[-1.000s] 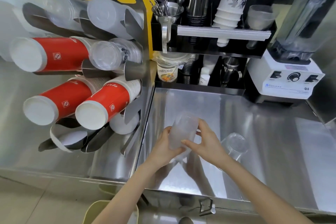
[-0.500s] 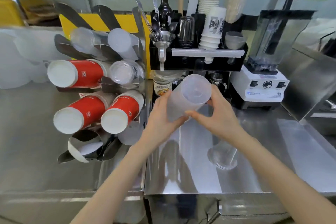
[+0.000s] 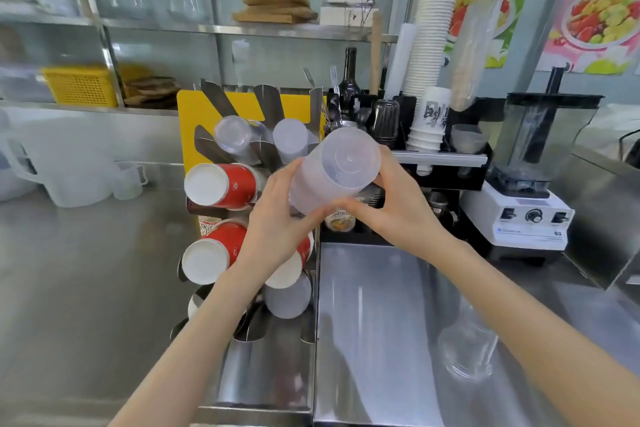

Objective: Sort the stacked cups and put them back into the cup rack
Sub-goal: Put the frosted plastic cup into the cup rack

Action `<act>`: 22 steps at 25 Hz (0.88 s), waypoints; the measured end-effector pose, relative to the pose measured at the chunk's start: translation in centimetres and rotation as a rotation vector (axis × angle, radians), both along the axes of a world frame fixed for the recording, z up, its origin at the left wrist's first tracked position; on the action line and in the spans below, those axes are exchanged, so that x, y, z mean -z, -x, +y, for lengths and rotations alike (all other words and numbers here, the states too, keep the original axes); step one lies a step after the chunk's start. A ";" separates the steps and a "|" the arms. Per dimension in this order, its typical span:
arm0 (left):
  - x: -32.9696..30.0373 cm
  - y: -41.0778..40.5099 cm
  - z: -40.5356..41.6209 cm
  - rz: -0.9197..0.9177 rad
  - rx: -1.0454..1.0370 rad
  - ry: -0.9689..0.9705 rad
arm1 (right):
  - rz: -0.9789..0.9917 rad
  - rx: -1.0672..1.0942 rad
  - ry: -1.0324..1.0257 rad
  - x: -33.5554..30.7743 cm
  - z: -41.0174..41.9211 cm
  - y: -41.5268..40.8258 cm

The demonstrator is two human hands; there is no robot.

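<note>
steel surface below: your left hand and right hand clasp the frosted cup stack; squeezing could separate it near the cup rack.

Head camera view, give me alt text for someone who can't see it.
Both hands, left hand and right hand, hold a frosted cup stack in front of a metal cup rack holding red cups. A clear cup sits on the steel counter.

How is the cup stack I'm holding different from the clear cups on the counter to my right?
The frosted cup stack is cloudy; the clear cups are see-through. The frosted stack is gripped by the left hand and right hand, tilted with its base toward the camera; the clear cups rest untouched on the counter. Both are plastic.
</note>
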State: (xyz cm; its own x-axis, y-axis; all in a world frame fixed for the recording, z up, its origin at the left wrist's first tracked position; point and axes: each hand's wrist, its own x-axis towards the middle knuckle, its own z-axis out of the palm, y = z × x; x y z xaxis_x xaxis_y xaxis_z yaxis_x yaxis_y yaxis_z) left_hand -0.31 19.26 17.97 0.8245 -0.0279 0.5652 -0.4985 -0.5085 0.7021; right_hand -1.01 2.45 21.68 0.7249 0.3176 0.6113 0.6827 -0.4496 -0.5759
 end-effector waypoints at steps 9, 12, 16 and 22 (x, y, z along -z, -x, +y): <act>-1.6 -3.5 3.4 0.033 -0.070 -0.001 | 0.014 -0.059 0.070 -2.1 3.8 -4.2; -2.7 -4.8 3.8 0.009 -0.058 0.009 | -0.021 -0.046 0.050 -2.8 4.2 -5.3; -4.6 -6.9 3.9 0.009 -0.029 0.009 | -0.078 -0.010 0.069 -4.6 4.5 -6.9; -6.2 -9.3 4.2 0.048 -0.031 -0.015 | -0.084 -0.006 0.133 -5.9 5.1 -10.3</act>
